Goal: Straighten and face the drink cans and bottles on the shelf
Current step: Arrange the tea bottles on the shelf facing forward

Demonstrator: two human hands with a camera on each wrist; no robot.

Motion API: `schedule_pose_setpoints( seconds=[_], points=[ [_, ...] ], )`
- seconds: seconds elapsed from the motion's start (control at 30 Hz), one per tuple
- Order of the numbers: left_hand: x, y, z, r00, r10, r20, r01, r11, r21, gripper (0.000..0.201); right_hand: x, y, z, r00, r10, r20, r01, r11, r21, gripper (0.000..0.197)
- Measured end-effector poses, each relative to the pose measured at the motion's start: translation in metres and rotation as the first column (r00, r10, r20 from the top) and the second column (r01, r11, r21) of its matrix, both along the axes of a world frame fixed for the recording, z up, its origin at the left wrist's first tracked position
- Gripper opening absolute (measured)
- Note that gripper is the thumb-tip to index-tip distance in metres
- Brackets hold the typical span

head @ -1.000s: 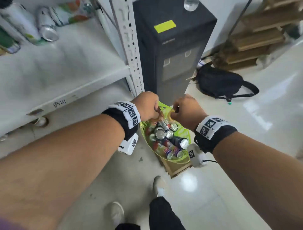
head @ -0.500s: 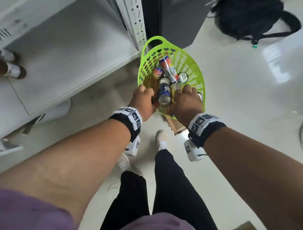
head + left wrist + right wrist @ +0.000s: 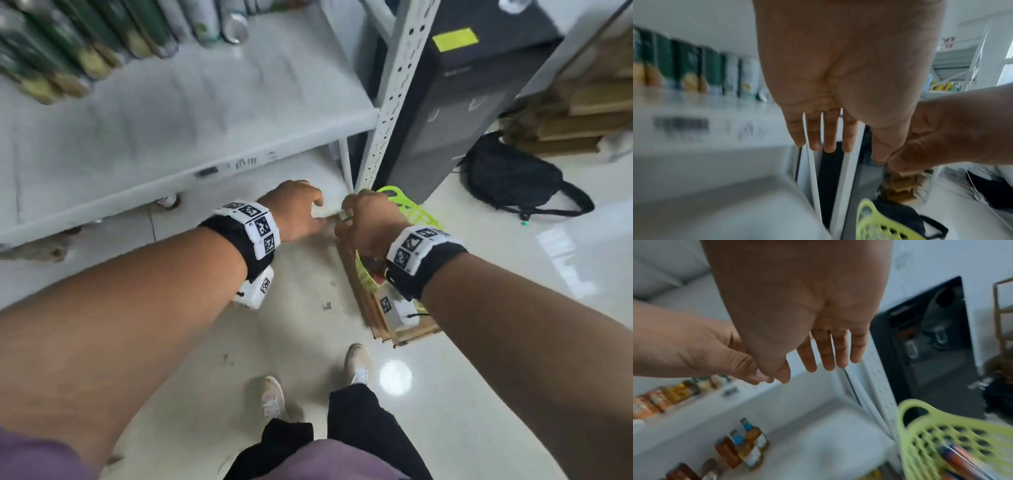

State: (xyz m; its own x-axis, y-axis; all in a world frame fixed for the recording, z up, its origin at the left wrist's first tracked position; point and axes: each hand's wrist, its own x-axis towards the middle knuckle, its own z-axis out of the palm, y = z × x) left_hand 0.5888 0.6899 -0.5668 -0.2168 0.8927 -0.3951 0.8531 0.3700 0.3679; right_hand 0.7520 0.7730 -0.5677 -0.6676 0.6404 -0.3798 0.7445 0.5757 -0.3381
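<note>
- Both hands hung in front of the shelving, side by side and nearly touching at the thumbs, holding nothing.
- The left hand (image 3: pixel 294 212) was loose and spread: in the left wrist view its fingers (image 3: pixel 812 129) ran out straight with gaps between them, and nothing lay in the palm.
- The right hand (image 3: pixel 368 219) was just above the near rim of the green basket (image 3: pixel 407 205); in the right wrist view its fingers (image 3: pixel 825 350) were likewise straight and slightly apart, empty.
- The green basket sat on a wooden crate (image 3: pixel 404 329) on the floor, beside the perforated grey shelf upright (image 3: pixel 394 102). One can (image 3: pixel 960 464) with an orange and dark label lay inside it; the rest of its contents were hidden by the right wrist or blurred.
- A row of tall green cans (image 3: pixel 68 51) stood along the back of the grey shelf (image 3: pixel 191 113), with a few pale cans (image 3: pixel 219 24) next to them; the front of that shelf was bare.
- Several small bottles (image 3: pixel 748 446) with blue caps and amber contents stood on the lower shelf (image 3: pixel 818 443), seen only in the right wrist view.
- A dark water dispenser (image 3: pixel 462 102) stood behind the upright, with a black backpack (image 3: pixel 513 178) on the floor to its right.
</note>
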Motion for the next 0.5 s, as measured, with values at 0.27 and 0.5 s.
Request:
schedule_pose_setpoints(
  seconds=[0.27,0.5],
  points=[
    [-0.106,-0.073,0.213,0.972,0.042,-0.231,0.025,0.96,0.28,0.043,-0.108,-0.074,0.201,0.937,0.161,-0.31,-0.067,0.954,0.291,0.042],
    [-0.156,-0.141,0.38,0.92,0.13,-0.369,0.08,0.86,0.503,0.038,-0.153,-0.116,0.362,0.84,0.3,-0.453,-0.011,0.843,0.537,0.041]
  ],
)
